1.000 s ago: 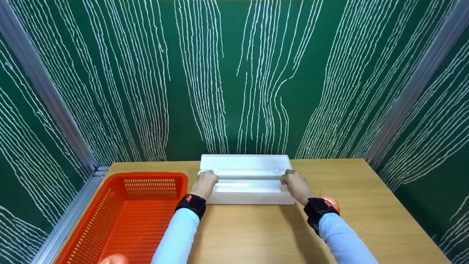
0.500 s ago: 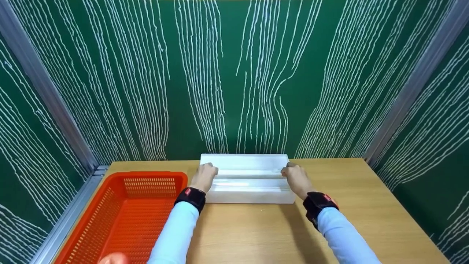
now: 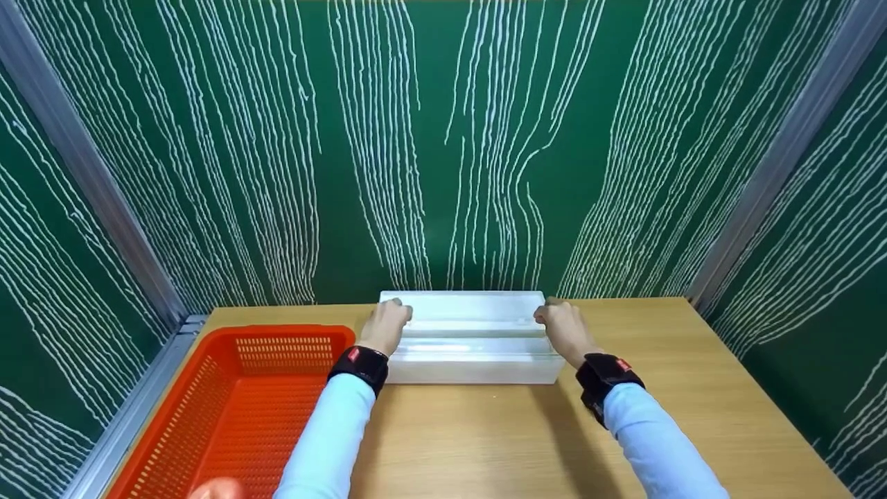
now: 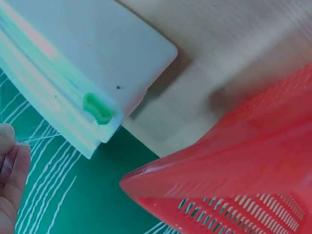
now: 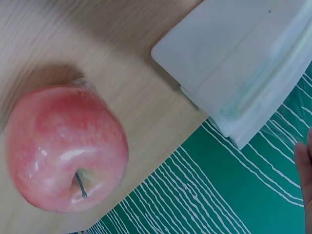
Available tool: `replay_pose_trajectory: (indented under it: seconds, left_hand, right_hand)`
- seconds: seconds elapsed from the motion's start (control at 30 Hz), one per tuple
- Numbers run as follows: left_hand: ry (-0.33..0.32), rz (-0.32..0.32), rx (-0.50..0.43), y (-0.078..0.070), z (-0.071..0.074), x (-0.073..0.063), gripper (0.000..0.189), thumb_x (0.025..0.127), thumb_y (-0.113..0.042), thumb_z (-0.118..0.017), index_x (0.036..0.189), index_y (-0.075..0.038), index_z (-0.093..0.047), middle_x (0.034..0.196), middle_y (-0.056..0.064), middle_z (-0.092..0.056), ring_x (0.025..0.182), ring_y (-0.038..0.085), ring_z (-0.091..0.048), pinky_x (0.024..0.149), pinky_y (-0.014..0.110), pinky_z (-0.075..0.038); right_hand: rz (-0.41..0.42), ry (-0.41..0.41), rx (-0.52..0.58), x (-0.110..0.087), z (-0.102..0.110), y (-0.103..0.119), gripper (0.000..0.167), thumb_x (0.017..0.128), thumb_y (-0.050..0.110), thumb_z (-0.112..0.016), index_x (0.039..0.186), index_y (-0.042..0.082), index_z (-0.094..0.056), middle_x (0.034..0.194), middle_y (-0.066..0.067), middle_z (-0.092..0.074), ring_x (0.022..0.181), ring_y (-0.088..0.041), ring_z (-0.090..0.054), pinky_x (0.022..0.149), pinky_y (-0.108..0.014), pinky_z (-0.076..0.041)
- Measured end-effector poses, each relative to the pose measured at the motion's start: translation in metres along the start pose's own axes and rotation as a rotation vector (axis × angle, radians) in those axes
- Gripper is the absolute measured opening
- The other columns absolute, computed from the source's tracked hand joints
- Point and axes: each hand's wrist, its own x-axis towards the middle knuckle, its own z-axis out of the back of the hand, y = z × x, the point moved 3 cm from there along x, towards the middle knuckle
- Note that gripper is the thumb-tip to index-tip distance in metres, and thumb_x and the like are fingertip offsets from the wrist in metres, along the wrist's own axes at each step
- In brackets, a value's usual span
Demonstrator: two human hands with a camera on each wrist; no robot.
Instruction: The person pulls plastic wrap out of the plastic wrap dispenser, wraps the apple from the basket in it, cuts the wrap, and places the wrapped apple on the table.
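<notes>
A white cling film dispenser (image 3: 471, 371) with raised lid stands at the table's back edge. My left hand (image 3: 387, 326) pinches the edge of clear cling film (image 4: 44, 138) above its left end, the film pulled into taut creases in the left wrist view. Over the right end, my right hand (image 3: 565, 329) has curled fingers at the film's other side; only its fingertips (image 5: 303, 161) show in the right wrist view. A green slide cutter (image 4: 97, 108) sits at the dispenser's left end. Below my right wrist lies a red apple (image 5: 68, 146), a bit of clear film at its top.
An orange-red basket (image 3: 229, 334) stands left of the dispenser, close to my left forearm. A round reddish fruit (image 3: 216, 488) lies in its near end. Green panels (image 3: 443, 208) with white wavy lines rise behind the wooden table (image 3: 478, 443).
Both hands have moved up and away from me together, from the dispenser's middle toward its raised lid. The dispenser and basket stay in place.
</notes>
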Motion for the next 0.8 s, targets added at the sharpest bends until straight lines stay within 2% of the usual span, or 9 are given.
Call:
replay_pose_trajectory:
  seconds: [0.13, 0.23, 0.27, 0.47, 0.63, 0.8]
  left_hand:
    - [-0.039, -0.028, 0.026, -0.001, 0.005, 0.002, 0.021, 0.079, 0.01, -0.055, 0.087, -0.002, -0.069, 0.08, 0.016, -0.062, 0.075, 0.028, -0.061, 0.067, 0.035, -0.054]
    - [-0.055, -0.039, 0.036, -0.003, 0.009, 0.003, 0.021, 0.079, 0.01, -0.055, 0.087, -0.002, -0.07, 0.081, 0.016, -0.062, 0.076, 0.028, -0.061, 0.068, 0.034, -0.054]
    - [-0.058, -0.04, 0.034, -0.003, 0.011, 0.003, 0.021, 0.079, 0.011, -0.055, 0.087, -0.002, -0.07, 0.082, 0.016, -0.063, 0.076, 0.028, -0.061, 0.068, 0.035, -0.054]
    - [-0.051, -0.032, 0.038, -0.004, 0.02, 0.007, 0.023, 0.078, 0.012, -0.057, 0.091, -0.003, -0.07, 0.085, 0.016, -0.064, 0.079, 0.028, -0.062, 0.072, 0.035, -0.054]
    - [-0.088, -0.051, 0.038, -0.005, 0.027, 0.009, 0.022, 0.078, 0.011, -0.057, 0.088, -0.003, -0.071, 0.081, 0.015, -0.064, 0.077, 0.028, -0.063, 0.069, 0.034, -0.055]
    - [-0.13, -0.071, 0.043, -0.007, 0.035, 0.01, 0.021, 0.078, 0.009, -0.056, 0.084, -0.004, -0.071, 0.079, 0.014, -0.064, 0.075, 0.029, -0.063, 0.066, 0.035, -0.054]
  right_hand:
    - [0.008, -0.014, 0.011, 0.002, 0.005, 0.001, 0.023, 0.075, -0.012, -0.054, 0.069, 0.007, -0.066, 0.069, -0.006, -0.055, 0.061, -0.018, -0.05, 0.053, -0.031, -0.044]
    - [0.019, -0.027, 0.019, 0.004, 0.009, 0.002, 0.027, 0.073, -0.014, -0.051, 0.062, 0.009, -0.058, 0.064, -0.001, -0.044, 0.059, -0.015, -0.038, 0.051, -0.027, -0.034]
    - [0.024, -0.031, 0.02, 0.005, 0.011, 0.002, 0.028, 0.073, -0.015, -0.051, 0.062, 0.01, -0.058, 0.064, -0.001, -0.044, 0.059, -0.015, -0.038, 0.052, -0.027, -0.034]
    - [0.026, -0.031, 0.05, 0.009, 0.019, 0.004, 0.023, 0.078, -0.011, -0.055, 0.07, 0.006, -0.068, 0.074, -0.01, -0.06, 0.07, -0.021, -0.058, 0.061, -0.036, -0.051]
    - [0.027, -0.022, 0.055, 0.012, 0.025, 0.005, 0.023, 0.078, -0.014, -0.053, 0.077, 0.0, -0.07, 0.078, -0.013, -0.062, 0.076, -0.026, -0.062, 0.065, -0.038, -0.054]
    - [0.094, -0.086, -0.006, 0.014, 0.033, 0.008, 0.016, 0.076, -0.011, -0.059, 0.074, 0.0, -0.07, 0.072, -0.012, -0.06, 0.071, -0.028, -0.062, 0.062, -0.038, -0.053]
